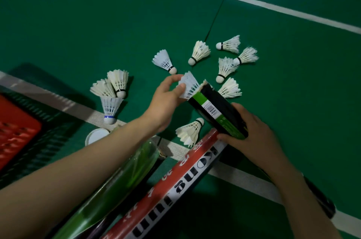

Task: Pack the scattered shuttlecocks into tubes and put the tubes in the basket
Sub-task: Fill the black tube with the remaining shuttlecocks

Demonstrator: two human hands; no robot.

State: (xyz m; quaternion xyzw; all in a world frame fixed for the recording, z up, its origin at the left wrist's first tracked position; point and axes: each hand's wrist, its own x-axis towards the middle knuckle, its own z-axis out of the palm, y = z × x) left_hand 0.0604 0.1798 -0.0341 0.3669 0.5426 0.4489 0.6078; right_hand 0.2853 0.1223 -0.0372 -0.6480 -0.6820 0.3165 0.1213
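Feeding a shuttlecock [188, 86] into the mouth of the black-and-green tube [218, 110], you are early in the job. Your left hand [166, 102] pinches the feather skirt between thumb and fingertips, with the cork end already inside the opening. Your right hand [248, 131] wraps around the lower end of the tube and holds it tilted just above the floor.

About ten loose shuttlecocks [199, 52] lie scattered on the green court around the tube, so most of the packing is left. A red tube [175, 184] and a green tube [121, 176] lie side by side below your arms, and whether either is filled cannot be told. A white lid [96, 135] sits on the floor near the basket [52, 137], at the left edge. No tube shows in the visible part of it, so that step looks undone.
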